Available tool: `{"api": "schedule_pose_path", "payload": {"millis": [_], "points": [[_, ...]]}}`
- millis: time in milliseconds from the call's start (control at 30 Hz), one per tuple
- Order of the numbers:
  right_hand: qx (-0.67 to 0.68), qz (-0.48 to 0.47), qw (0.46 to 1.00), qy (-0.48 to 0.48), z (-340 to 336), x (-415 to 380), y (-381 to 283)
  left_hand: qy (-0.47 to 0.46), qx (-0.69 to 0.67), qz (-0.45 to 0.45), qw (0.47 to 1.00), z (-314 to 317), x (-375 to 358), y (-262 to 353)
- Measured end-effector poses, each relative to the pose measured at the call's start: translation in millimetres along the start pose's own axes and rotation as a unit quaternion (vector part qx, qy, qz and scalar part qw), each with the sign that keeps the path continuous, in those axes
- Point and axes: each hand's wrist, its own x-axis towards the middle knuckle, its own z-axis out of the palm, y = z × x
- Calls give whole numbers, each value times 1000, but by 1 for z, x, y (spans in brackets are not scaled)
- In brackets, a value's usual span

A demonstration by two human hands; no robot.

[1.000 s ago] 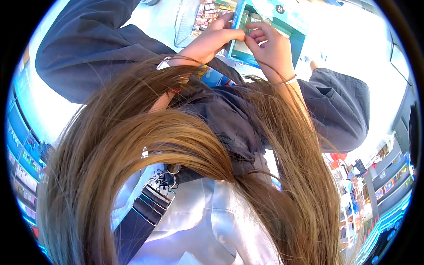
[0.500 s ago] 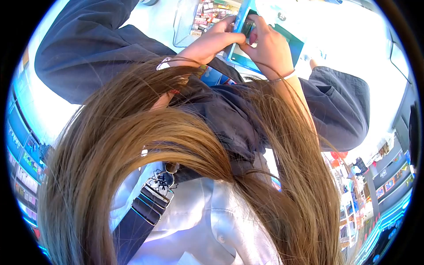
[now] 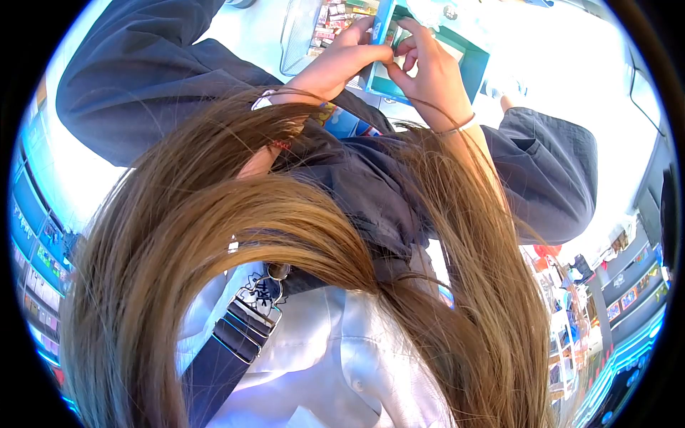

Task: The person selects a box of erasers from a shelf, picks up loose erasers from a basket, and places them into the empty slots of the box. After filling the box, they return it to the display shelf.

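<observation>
A teal-blue open box (image 3: 473,68) tilts at the top of the view, its pale inside showing. My left hand (image 3: 332,68) grips the box's left wall, thumb laid across its edge and fingers on the outer side. Over the box opening is my right hand (image 3: 434,78), its fingers curled in close to that same wall and the thumb near my left thumb. Whatever sits between the right fingers is too small or hidden to make out. Just left of the box, a wire basket (image 3: 287,50) holds many small printed packets (image 3: 330,25).
Long hair (image 3: 235,192) hangs across much of the view. My dark-trousered knees (image 3: 157,93) flank the box. A white surface (image 3: 564,78) lies beyond. Shelves with goods (image 3: 43,250) stand at far left, with more racks (image 3: 628,292) at right.
My right hand's fingers have shifted and curled, uncovering more of the box's inside. The box has moved slightly up and left; my left hand still grips its wall.
</observation>
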Motion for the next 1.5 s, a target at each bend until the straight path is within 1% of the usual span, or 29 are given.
{"api": "schedule_pose_path", "payload": {"millis": [67, 133, 167, 233, 367, 433, 500, 567, 600, 667, 700, 767, 900, 967, 1000, 1067, 1100, 1133, 1167, 1200, 1233, 1267, 1333, 1400, 1433, 1500], "points": [[-12, -5, 1000, 1, -1, 0, -1, 5, -13, 4, 1000, 1, 0, 0], [-64, 45, 997, 2, -4, 1, -6, 0, -7, -3, 1000, 2, -1, 2], [-64, 46, 997, 2, -4, 0, -5, -4, -1, -10, 1000, 3, -2, 3], [-141, 23, 989, 31, -4, -1, -2, -9, 1, -11, 1000, 1, -1, 2], [-136, 44, 990, 22, -8, -1, -10, -12, -9, -15, 1000, 2, -2, 5], [-91, 71, 993, 16, -11, -1, -15, -3, -14, -24, 1000, 0, -1, 4], [-105, 58, 993, 16, -10, -3, -5, 6, -20, -33, 999, 2, -2, 7], [-120, 45, 992, 16, -8, -4, 0, 3, -112, -48, 993, 11, -5, 17], [-120, 56, 991, 11, -6, -4, 0, 3, -112, -48, 993, 7, -5, 14], [-121, 68, 990, 6, -6, -4, 1, -11, 1, -39, 999, 1, -2, 8], [-133, 64, 989, 4, -6, -3, 2, -11, 1, -39, 999, 1, -2, 5], [-145, 60, 988, 2, -5, -4, 2, -41, 61, -2, 997, 7, -3, 8], [-143, 62, 988, 0, -2, -6, 1, -58, 48, 18, 997, 9, -5, 12], [-142, 41, 989, 23, -3, -5, 2, -40, 53, -13, 998, 6, -4, 9], [-142, 41, 989, 23, -5, -4, 0, -40, 53, -13, 998, 6, -4, 7], [-57, 63, 996, 34, -8, -2, -5, -15, -27, -21, 999, 4, -2, 2], [-63, 65, 995, 31, -8, -2, -5, -15, -27, -21, 999, 0, 0, -1], [-62, 66, 995, 32, -9, -1, -9, 5, -25, -32, 999, -6, 3, -4], [-45, 97, 994, 36, -12, 1, -15, 26, -23, -44, 998, -7, 4, -3], [-27, 127, 991, 39, -13, 2, -19, 26, -22, -44, 998, -8, 4, -2], [-48, 111, 989, 87, -10, 1, -12, 38, -51, -53, 997, -6, 3, 4], [-47, 112, 989, 87, -9, 0, -7, 52, -80, -63, 994, -4, 1, 9], [-96, 119, 981, 123, -9, -1, 0, 69, -80, -54, 993, -2, 1, 9], [-103, 117, 981, 113, -10, -3, 7, 67, -45, -57, 995, -5, 4, 5], [-73, 139, 984, 83, -8, -4, 11, 67, -45, -57, 995, -4, 3, 5], [-5, 173, 985, 22, -7, -6, 12, 39, 6, -50, 998, -1, 2, 6]]}}
